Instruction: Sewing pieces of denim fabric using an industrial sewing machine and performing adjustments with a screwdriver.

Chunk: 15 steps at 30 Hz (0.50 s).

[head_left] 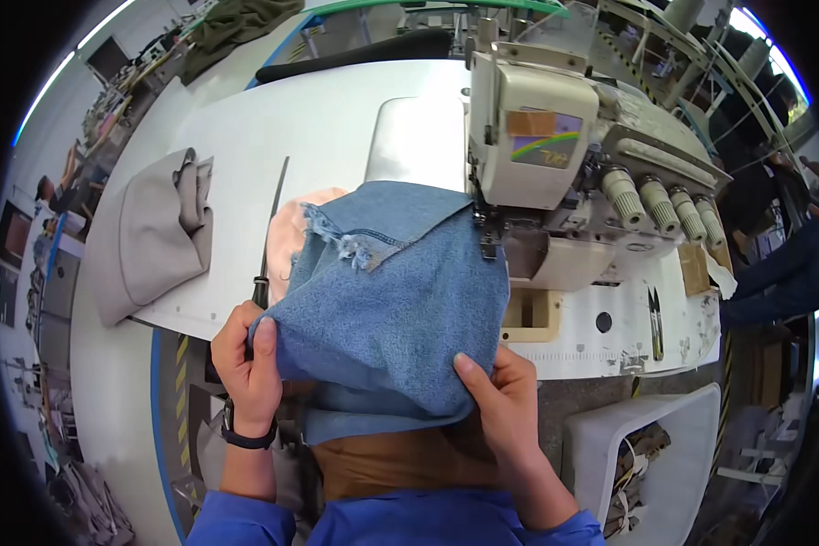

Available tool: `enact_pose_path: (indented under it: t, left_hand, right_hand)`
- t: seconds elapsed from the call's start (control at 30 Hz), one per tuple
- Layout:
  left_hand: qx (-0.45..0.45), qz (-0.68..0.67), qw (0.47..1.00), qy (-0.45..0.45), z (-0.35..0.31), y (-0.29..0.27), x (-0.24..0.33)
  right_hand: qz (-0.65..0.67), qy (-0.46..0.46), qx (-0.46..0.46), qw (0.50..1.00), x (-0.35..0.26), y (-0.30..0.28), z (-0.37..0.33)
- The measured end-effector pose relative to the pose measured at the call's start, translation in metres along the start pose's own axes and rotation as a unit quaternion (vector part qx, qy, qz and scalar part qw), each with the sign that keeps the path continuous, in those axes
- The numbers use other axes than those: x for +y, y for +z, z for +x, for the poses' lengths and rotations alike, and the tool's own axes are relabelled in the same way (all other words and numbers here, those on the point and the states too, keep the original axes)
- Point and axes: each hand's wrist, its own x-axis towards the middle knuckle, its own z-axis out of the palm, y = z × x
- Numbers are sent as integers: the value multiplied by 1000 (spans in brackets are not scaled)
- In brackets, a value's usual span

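Left grip [251, 359]: grasping the left edge of the blue denim piece [382, 309], thumb on top. Right grip [502, 389]: grasping the denim near its lower right edge, thumb on the face of the cloth. A black wristband [249, 439] is worn below the left grip.

The denim lies between the two grips, its upper part over the white bench [328, 114] and its lower part hanging over the near edge, above brown material [400, 464].

The sewing machine [535, 127] stands at upper right and blocks that side. The presser foot [489, 238] stands at the denim's upper right corner; whether the cloth lies beneath it cannot be determined. Thread tension knobs [622, 198] project from the front of the machine.

Pink cloth [285, 244] shows from behind the denim on the left. A thin tool with a dark handle [261, 291] lies just beyond the left grip. Folded grey cloth [155, 237] lies farther left. A shiny plate [419, 141] is set behind the denim. Snips [656, 328] lie to the right of the machine's base; a white bin [692, 437] stands below the bench at lower right.

Orientation: the denim extends away from the body, slightly longer near to far than across. A folded flap lies along its top; the flap's frayed end points left and toward the body.
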Motion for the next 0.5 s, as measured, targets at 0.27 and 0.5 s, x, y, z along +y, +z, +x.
enact_pose_path:
  t: [0.27, 0.5]
  left_hand:
    - [38, -27, 998, -45, 27, 4, 0]
    - [37, -171, 978, -109, 66, 13, -11]
  right_hand:
    - [-52, 17, -3, 999, 9, -1, 4]
    - [-34, 8, 16, 999, 9, -3, 13]
